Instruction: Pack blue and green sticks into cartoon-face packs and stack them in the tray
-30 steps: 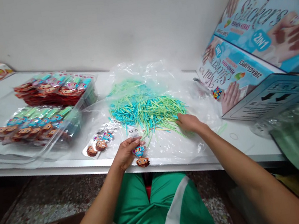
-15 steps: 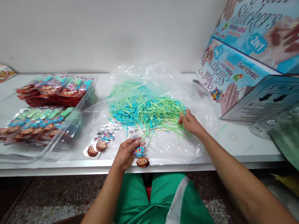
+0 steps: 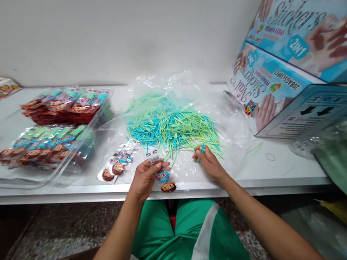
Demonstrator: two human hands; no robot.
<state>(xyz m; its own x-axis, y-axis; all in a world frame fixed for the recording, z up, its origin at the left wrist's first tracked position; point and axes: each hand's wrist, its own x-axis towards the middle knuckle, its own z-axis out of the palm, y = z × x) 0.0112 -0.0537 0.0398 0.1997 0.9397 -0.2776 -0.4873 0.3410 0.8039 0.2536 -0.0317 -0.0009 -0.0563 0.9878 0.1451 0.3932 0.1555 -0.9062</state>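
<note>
Sticks (image 3: 202, 148), a few thin blue and green ones, show only as short ends poking out above the right hand (image 3: 208, 162); how many the closed fingers pinch cannot be made out. That hand sits at the near edge of the loose pile of sticks (image 3: 171, 126), which spreads over a crinkled clear plastic sheet (image 3: 196, 170) on the white table (image 3: 286, 168). The left hand (image 3: 145, 178) closes thumb and fingers on a small printed packet (image 3: 162, 177) with a cartoon face at its lower end; the packet's top is partly covered by the fingertips and its print is too blurred to read. The two hands are near each other, apart, just inside the table's front edge. More flat packets (image 3: 116, 166) lie just left of the held one. Filled packets crowd the clear trays (image 3: 55, 141) at left; tall printed boxes (image 3: 285, 80) close off the right, cut by the frame. Bare table lies between the sheet and the boxes.
</note>
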